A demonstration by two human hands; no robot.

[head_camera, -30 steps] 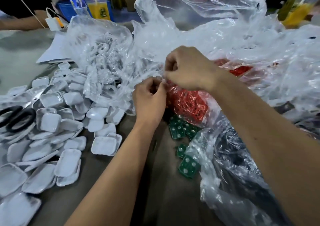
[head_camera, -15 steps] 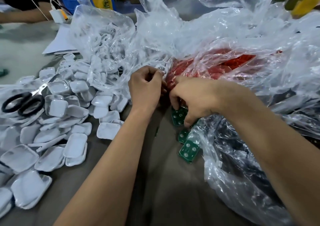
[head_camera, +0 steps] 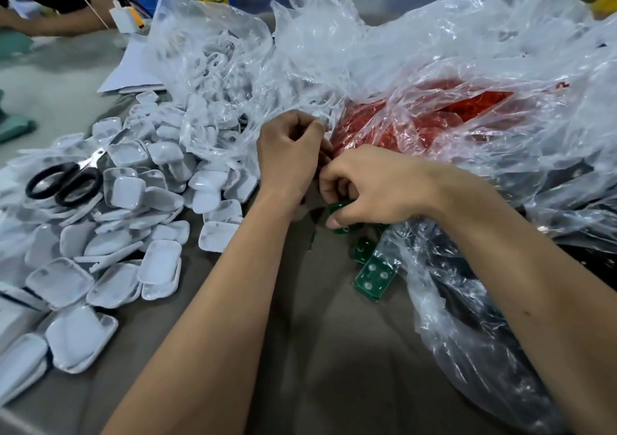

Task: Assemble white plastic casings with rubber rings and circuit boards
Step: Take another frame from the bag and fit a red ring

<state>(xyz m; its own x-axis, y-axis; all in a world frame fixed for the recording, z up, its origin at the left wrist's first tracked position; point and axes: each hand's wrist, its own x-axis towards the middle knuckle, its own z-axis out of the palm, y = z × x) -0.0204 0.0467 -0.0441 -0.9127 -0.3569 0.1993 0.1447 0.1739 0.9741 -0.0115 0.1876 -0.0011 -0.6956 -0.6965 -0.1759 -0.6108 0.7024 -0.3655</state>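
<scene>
Landmark: I take my bearings from the red rubber rings, a heap inside a clear bag.
Plastic bags: crumpled clear film, the biggest thing I see, mounded behind and to the right of the red heap.
White casings: a wide pile of shallow, rounded-square white shells spread well left of the red heap, some spilling from a bag.
Scissors: black-handled, lying on the casing pile, far left of the red heap.
Left hand: just left of the red heap, fingers curled in with the tips pinching something small and pale at the bag's edge; I cannot tell what.
Right hand: just in front of the red heap, fingers curled down onto a green circuit board lying under them, thumb tip against it.
Loose boards: square, green, with pale round pads, on the grey table in front of the red heap, part under film.
</scene>
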